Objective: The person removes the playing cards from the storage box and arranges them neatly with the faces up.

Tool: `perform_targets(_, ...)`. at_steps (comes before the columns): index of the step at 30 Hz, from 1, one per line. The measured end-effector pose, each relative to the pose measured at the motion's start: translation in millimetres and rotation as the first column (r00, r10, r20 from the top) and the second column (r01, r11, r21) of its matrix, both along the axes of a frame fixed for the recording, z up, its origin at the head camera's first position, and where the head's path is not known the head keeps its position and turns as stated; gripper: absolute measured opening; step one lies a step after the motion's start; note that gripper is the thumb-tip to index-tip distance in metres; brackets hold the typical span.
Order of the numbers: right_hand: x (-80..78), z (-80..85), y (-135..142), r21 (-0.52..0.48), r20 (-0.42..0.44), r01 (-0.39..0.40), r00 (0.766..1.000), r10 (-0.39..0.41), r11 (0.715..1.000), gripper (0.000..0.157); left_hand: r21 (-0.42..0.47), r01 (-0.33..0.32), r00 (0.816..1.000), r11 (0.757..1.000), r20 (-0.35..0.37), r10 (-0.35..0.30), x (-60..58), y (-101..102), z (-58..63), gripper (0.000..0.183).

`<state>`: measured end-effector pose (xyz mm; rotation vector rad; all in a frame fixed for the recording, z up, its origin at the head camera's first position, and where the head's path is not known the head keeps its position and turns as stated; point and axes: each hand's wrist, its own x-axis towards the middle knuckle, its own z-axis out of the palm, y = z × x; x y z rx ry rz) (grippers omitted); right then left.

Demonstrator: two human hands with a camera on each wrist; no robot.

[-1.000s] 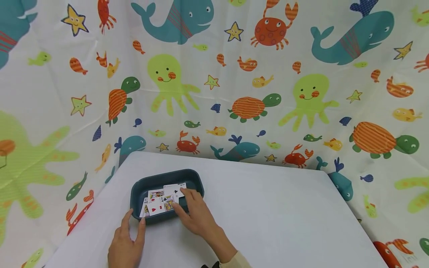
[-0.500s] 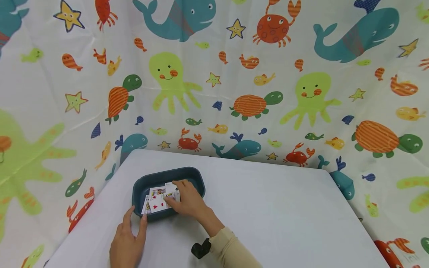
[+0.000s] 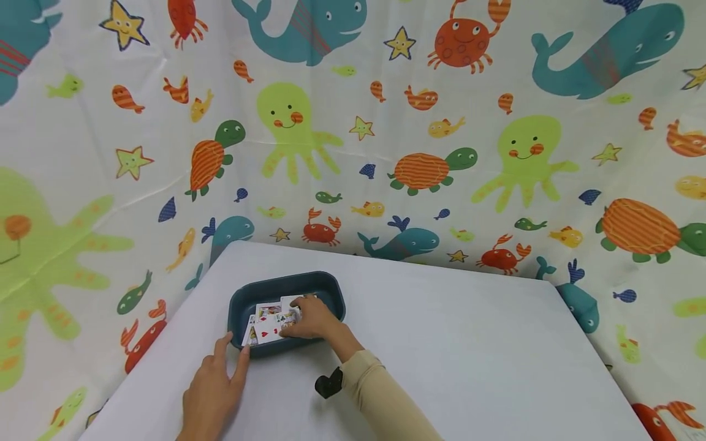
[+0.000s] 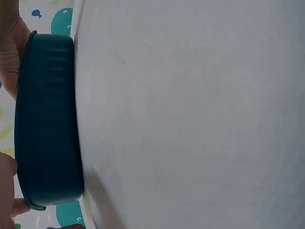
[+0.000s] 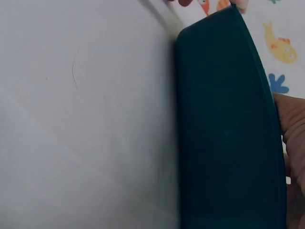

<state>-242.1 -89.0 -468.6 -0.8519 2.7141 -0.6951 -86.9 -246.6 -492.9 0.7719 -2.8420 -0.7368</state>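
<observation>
A dark teal tray [image 3: 276, 351] stands on the white table at left, with several overlapping playing cards [image 3: 270, 329] face up inside it. At its near left corner, my left hand [image 3: 212, 389] holds the tray, thumb and a finger on either side of the corner. My right hand [image 3: 314, 320] reaches over the rim from the right, thumb and bent fingers down on the cards and covering some of them. Cannot tell whether it pinches a card. Both wrist views show mainly the tray's outer wall [image 4: 50, 119], hiding the cards.
A white cloth surface [image 3: 441, 343] spreads right of the tray. Behind and at both sides hangs a curtain [image 3: 353, 98] printed with sea animals. Beside the beige right sleeve [image 3: 386, 392] is a black heart-shaped piece [image 3: 329, 383].
My right hand has shifted left across the cards, covering more of them, and its sleeve has come into view. My left hand stays at the tray corner. The head view has turned slightly.
</observation>
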Motion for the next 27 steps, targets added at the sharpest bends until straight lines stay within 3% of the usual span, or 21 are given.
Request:
perform_targets(6, -7.6, -2.5, -7, 0.075, 0.048, 0.007, 0.999, -0.01, 0.997, 0.072, -0.011, 0.002, 1.0, 1.0, 0.024, -0.002, -1.5, -1, -0.2, 0.075)
perform_targets(12, -11.4, -1.8, -12, 0.171, -0.007, -0.024, 1.0, 0.025, 0.985, 0.067, -0.043, 0.012, 1.0, 0.999, 0.024, -0.011, -0.9, -1, 2.7, 0.074)
perform_targets(19, 0.7, -11.1, -22, 0.29, -0.039, -0.079, 0.995, 0.094, 0.954, 0.06, -0.066, 0.012, 0.998, 0.998, 0.061, -0.008, 16.7, -4, -5.0, 0.074)
perform_targets(22, 0.5, -7.3, -24, 0.31, -0.062, -0.089, 0.992, 0.114, 0.946, 0.058, -0.082, 0.033, 0.999, 0.996, 0.027, -0.03, 17.9, -6, -4.8, 0.072)
perform_targets(27, -9.4, 7.4, -21, 0.327, -0.083, -0.082, 0.99, 0.115, 0.941, 0.058, -0.116, 0.069, 0.992, 0.991, -0.095, -0.08, 8.1, -7, 0.8, 0.065)
